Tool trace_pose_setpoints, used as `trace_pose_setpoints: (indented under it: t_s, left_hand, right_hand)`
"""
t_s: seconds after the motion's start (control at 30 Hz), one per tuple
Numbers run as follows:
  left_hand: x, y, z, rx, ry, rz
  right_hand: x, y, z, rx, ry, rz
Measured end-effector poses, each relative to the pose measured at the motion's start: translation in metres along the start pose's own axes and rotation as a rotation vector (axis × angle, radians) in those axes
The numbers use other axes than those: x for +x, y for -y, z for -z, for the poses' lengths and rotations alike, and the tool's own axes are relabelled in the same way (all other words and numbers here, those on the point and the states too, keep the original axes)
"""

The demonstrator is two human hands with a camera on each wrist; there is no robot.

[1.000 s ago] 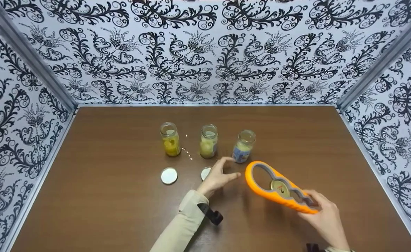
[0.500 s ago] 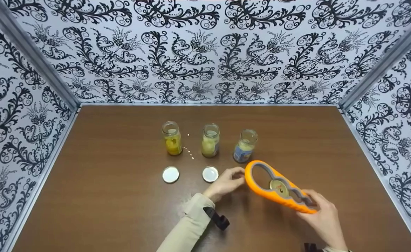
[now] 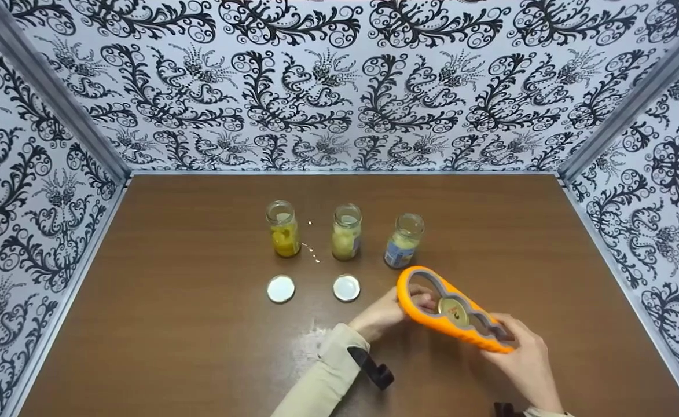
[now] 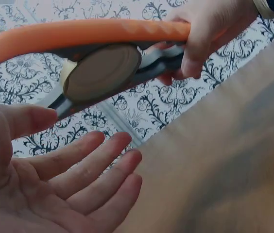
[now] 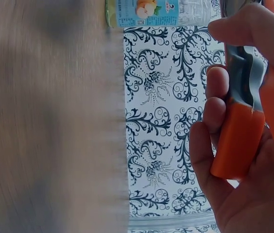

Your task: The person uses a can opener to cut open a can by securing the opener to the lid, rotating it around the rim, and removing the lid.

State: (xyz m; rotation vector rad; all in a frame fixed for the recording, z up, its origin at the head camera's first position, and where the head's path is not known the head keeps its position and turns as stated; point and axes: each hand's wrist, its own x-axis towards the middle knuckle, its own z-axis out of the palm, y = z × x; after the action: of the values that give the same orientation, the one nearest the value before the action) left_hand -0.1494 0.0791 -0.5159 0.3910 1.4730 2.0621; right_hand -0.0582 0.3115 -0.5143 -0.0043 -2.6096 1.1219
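Note:
My right hand [image 3: 521, 356] grips the handle end of an orange jar opener [image 3: 452, 331] with a grey scalloped inner edge, held above the table. Wedged in the opener's middle opening is a gold jar lid [image 3: 453, 311]. My left hand [image 3: 381, 315] is just under the opener's wide end, its fingertips showing through the large loop. In the left wrist view this left hand [image 4: 64, 184] is palm up with fingers extended, below the lid [image 4: 103, 73], the thumb close to the opener's edge. In the right wrist view, the right hand's [image 5: 253, 189] fingers wrap the handle.
Three lidless glass jars stand in a row: one with yellow contents [image 3: 285, 240], a paler one [image 3: 346, 243] and a blue-labelled one [image 3: 400, 252]. Two white-lined lids, a left lid [image 3: 281, 289] and a right lid [image 3: 347, 288], lie before them. Small drops [image 3: 311, 252] dot the table.
My left hand has moved right and slipped beneath the opener, uncovering the second lid on the table. The opener, with the gold lid in it, has shifted slightly left.

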Motion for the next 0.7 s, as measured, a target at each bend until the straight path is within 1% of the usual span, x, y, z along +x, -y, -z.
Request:
trace_pose_setpoints:
  t_s: [0.07,0.13,0.23,0.3,0.37,0.43,0.57,0.7]
  left_hand:
    - [0.0,0.001,-0.002,-0.02,0.013,0.001]
    - [0.0,0.003,-0.003,-0.017,0.032,-0.007]
    - [-0.001,0.003,-0.003,-0.038,0.093,-0.006]
    - [-0.002,0.003,-0.003,-0.088,0.143,0.0]
    - [-0.002,0.003,-0.003,-0.154,0.191,0.023]
    - [-0.003,0.003,-0.005,-0.211,0.204,0.056]
    - [-0.004,0.002,-0.007,-0.314,0.198,0.106]
    - [-0.002,0.005,-0.009,-0.414,0.231,0.105]
  right_hand:
    - [0.0,0.0,-0.001,-0.002,-0.006,0.007]
    - [0.0,0.001,-0.002,-0.006,-0.009,0.016]
    - [0.0,0.002,-0.003,-0.008,-0.007,0.028]
    - [0.001,0.002,-0.005,-0.011,-0.006,0.023]
    - [0.002,0.002,-0.006,-0.008,-0.008,0.015]
    - [0.002,0.001,-0.007,-0.001,-0.013,0.007]
    - [0.003,0.003,-0.009,0.021,-0.02,0.003]
    - [0.004,0.005,-0.011,0.069,-0.024,0.016]
